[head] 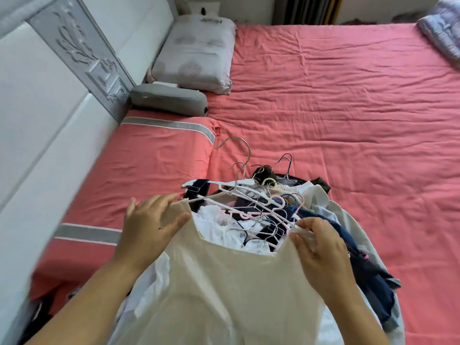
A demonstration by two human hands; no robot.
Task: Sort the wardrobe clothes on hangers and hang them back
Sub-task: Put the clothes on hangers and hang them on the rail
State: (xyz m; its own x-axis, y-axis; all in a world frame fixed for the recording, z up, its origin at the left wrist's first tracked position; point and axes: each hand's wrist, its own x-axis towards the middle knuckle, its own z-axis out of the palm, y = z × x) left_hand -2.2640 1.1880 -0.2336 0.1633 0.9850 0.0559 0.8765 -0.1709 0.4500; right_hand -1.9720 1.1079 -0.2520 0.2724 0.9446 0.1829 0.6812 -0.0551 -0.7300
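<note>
Both hands, left hand [151, 222] and right hand [323, 247], pinch the shoulders of a cream sleeveless fabric top [224, 290] at lower centre, fingers clamped, over the tangled plastic hangers [261, 202] on the coral bed [348, 108]; sorting step, next probably needs one hanger freed.

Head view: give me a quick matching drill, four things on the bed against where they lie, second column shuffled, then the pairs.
Things:
1. cream garment
2. grey pillow
3. green hanger hook
4. blue patterned bedding

Places:
A. far right corner of the bed
B. against the headboard, next to the white pillow
C. sticking up at the far edge of the clothes pile
D. held at its shoulders by the left hand and right hand

Pairs: 1-D, 2-B, 3-C, 4-A
</note>
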